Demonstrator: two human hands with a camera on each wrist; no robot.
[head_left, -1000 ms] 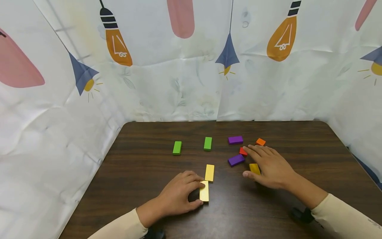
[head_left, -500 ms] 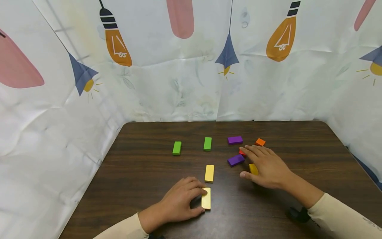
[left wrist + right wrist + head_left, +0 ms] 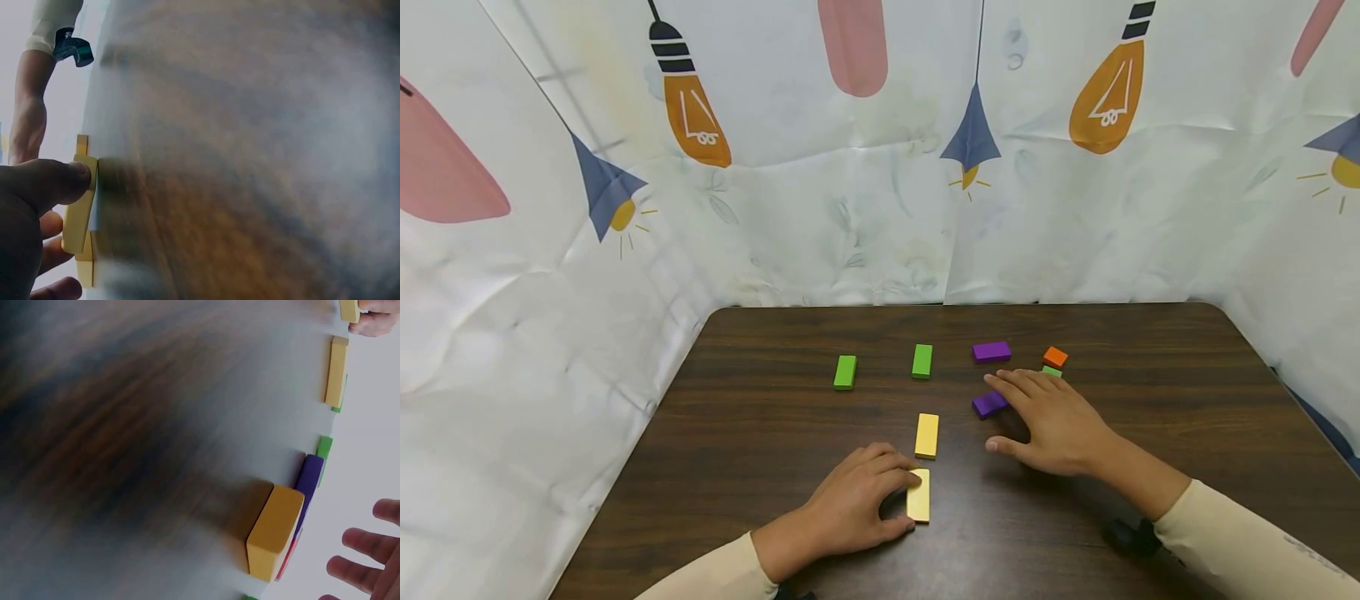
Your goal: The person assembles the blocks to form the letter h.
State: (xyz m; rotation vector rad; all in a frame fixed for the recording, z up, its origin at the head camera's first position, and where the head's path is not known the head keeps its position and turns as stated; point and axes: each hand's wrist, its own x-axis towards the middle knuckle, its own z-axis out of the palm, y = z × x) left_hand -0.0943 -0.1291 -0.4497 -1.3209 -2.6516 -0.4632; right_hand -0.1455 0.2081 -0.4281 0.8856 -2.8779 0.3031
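Dark wood-grain table (image 3: 1150, 375) with rounded far corners, closed in on three sides by a white curtain (image 3: 820, 225) printed with orange bulbs, blue lampshades and pink shapes; no readable writing anywhere. Near the front edge, the left hand (image 3: 850, 504) pinches a yellow block (image 3: 918, 495) between thumb and curled fingers, flat on the table. Just beyond it lies a second yellow block (image 3: 927, 435). To the right, the right hand (image 3: 1048, 421) lies flat with fingers spread, covering another yellow block (image 3: 274, 531) that shows only in the right wrist view, and touching a purple block (image 3: 988, 404). Farther off sit two green blocks (image 3: 845, 372) (image 3: 922, 361), another purple block (image 3: 992, 351) and an orange block (image 3: 1055, 357).
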